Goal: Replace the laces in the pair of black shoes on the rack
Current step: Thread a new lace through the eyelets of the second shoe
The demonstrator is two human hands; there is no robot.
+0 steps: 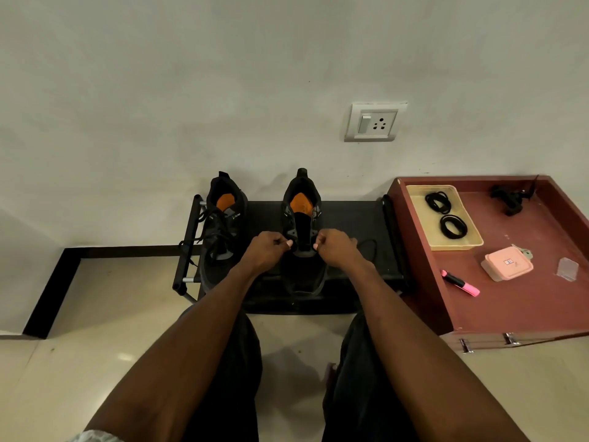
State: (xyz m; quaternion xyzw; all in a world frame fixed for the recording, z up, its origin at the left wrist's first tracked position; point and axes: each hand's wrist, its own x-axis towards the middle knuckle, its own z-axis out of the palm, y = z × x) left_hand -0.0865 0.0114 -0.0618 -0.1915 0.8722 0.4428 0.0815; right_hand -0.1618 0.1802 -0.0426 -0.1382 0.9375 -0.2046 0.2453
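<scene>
A low black rack [350,224] stands on the pale tiled floor [95,314] against the wall, bearing two black shoes: the laced shoe [220,237] at its nine o'clock end and the part-unlaced shoe [302,231] near its centre, heels toward twelve o'clock. At three o'clock, just beside the rack, a reddish-brown table [526,301] carries a yellow tray [471,244] at twelve, a black clip [510,199], a pink box [506,263] and a pink marker [460,283] toward six.

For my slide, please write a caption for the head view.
Both hands, left hand and right hand, pinch lace at the right shoe on the rack.
</scene>
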